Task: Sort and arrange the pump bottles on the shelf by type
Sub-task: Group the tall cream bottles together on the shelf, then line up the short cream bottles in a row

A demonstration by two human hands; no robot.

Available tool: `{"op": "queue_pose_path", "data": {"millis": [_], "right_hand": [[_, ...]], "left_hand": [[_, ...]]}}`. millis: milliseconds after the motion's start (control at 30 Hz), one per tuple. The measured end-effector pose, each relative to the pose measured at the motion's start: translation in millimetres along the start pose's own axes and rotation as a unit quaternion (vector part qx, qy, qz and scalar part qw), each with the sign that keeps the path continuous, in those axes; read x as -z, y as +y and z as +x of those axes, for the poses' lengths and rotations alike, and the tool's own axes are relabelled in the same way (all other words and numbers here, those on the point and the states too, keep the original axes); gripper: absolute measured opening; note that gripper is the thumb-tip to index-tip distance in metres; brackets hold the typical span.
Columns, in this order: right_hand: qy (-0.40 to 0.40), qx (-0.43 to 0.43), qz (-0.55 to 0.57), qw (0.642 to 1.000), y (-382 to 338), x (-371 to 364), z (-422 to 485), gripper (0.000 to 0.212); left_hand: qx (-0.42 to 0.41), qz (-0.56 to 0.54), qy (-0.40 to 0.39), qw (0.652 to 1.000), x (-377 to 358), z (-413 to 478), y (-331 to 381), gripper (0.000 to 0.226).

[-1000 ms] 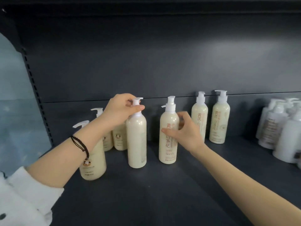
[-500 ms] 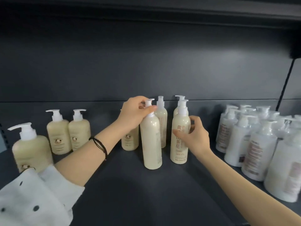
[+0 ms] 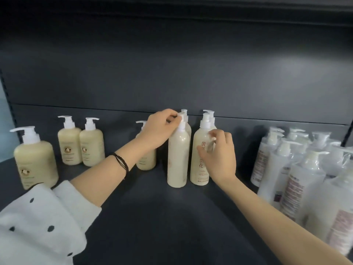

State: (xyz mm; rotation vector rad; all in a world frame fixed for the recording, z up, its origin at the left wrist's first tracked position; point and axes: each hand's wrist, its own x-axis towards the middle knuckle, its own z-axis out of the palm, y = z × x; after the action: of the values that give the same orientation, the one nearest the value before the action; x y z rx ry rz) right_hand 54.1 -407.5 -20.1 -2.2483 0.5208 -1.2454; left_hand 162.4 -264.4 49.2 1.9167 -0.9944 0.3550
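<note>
Left hand (image 3: 160, 129) pinches the pump top of a tall cream bottle (image 3: 177, 159); right hand (image 3: 219, 155) grips the labelled tall bottle (image 3: 200, 150) touching it, mid-shelf (image 3: 152, 217)

A dark grey back panel (image 3: 191, 69) fills the upper view, with a seam running across it low down. Over on the far left there's a perforated upright strip (image 3: 6, 96), and beyond it a pale bluish surface (image 3: 4, 134). Above, the underside of another dark shelf (image 3: 172, 8) hangs in shadow.
</note>
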Motion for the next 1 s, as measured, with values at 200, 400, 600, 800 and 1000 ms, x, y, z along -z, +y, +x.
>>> {"op": "queue_pose_path", "data": {"millis": [200, 400, 600, 800, 1000], "right_hand": [[-0.093, 0.209, -0.092, 0.969, -34.9, -5.8, -12.3, 0.02], [-0.213, 0.269, -0.11, 0.933, -69.9, -52.1, -29.6, 0.034], [-0.226, 0.241, -0.153, 0.931, -99.6, -99.0, -29.9, 0.04], [-0.189, 0.205, -0.266, 0.923, -110.6, -135.1, -19.0, 0.046], [-0.081, 0.016, -0.151, 0.985, -114.9, -162.3, -20.2, 0.072]], "left_hand": [[-0.06, 0.339, -0.05, 0.938, 43.6, -44.1, -26.1, 0.032], [-0.092, 0.515, -0.109, 0.845, 86.1, -79.1, -77.4, 0.039], [-0.102, 0.549, -0.048, 0.828, 158.2, -106.0, -113.0, 0.027], [-0.101, 0.542, 0.073, 0.831, 258.0, -126.5, -149.2, 0.041], [0.079, 0.486, -0.028, 0.87, 286.4, -142.8, -201.2, 0.067]]}}
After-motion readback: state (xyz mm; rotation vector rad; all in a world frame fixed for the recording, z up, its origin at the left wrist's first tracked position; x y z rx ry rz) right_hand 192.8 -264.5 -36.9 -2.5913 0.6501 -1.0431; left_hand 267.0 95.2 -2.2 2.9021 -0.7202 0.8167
